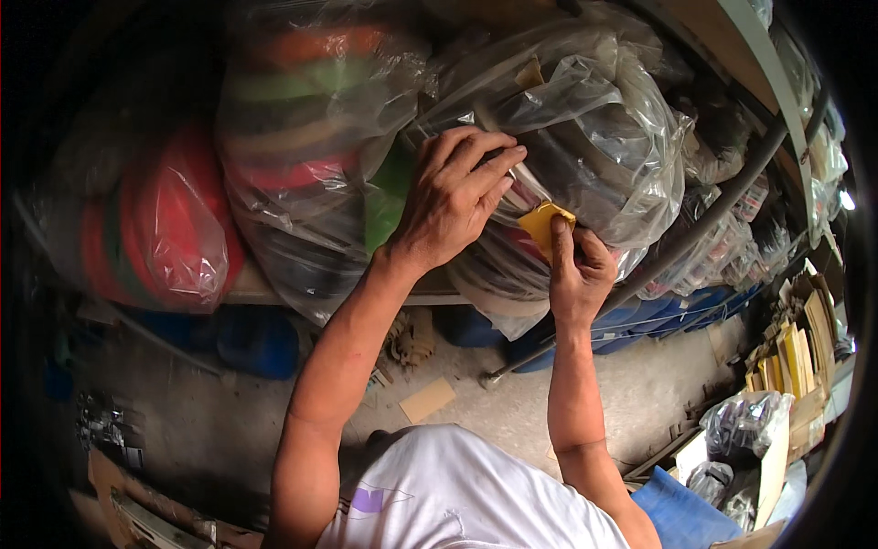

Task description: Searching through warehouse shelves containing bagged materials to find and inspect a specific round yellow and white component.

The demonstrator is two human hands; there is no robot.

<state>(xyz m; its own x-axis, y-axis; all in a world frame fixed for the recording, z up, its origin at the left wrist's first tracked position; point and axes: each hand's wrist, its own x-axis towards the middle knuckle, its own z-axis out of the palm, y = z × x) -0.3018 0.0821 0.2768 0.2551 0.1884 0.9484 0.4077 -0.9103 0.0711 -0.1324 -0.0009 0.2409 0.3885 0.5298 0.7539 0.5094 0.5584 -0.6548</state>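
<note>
Large clear plastic bag (631, 156), dark goods inside
Left hand (453, 192) half-curled over it, hold unclear; right hand (583, 265) pinches a yellow card (540, 225) at its near side; handling the card seems in hand, the next move likely calling for a steady pinch

At the left of the frame, a clear plastic bag (187, 224) shows red contents; in the upper left, a taller bag (306, 114) shows orange, green and red layers. A brown cardboard piece (427, 400) lies on the floor (512, 395) at lower centre. Flattened cardboard (797, 348) fills the right edge, above a blue sheet (681, 509).
</note>
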